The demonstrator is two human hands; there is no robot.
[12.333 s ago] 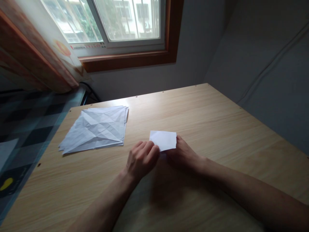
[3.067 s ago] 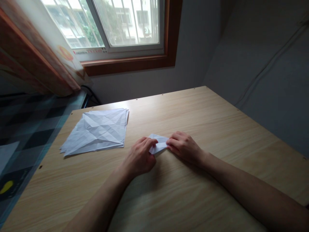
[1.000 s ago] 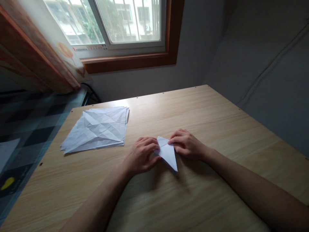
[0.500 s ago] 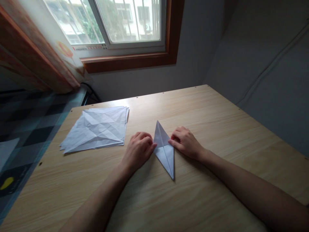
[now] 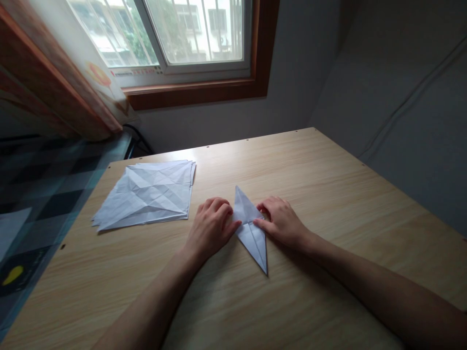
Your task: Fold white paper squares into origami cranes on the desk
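A white folded paper [image 5: 251, 228] in a long diamond shape lies flat on the wooden table [image 5: 310, 184], one tip pointing away from me and one toward me. My left hand [image 5: 211, 226] presses its left corner with curled fingers. My right hand [image 5: 280, 221] pins the right corner with its fingertips. Both hands meet at the middle crease of the paper.
A stack of creased white sheets [image 5: 148, 193] lies on the table to the far left. A window [image 5: 182, 34] with a curtain [image 5: 54, 73] is behind the table. A checkered cloth [image 5: 40, 184] lies left of the table edge. A grey wall [image 5: 401, 97] runs along the right.
The paper went from a small folded rectangle to an opened long diamond lying flat. In the last half second both hands settled onto its side corners and it shifted slightly toward me.
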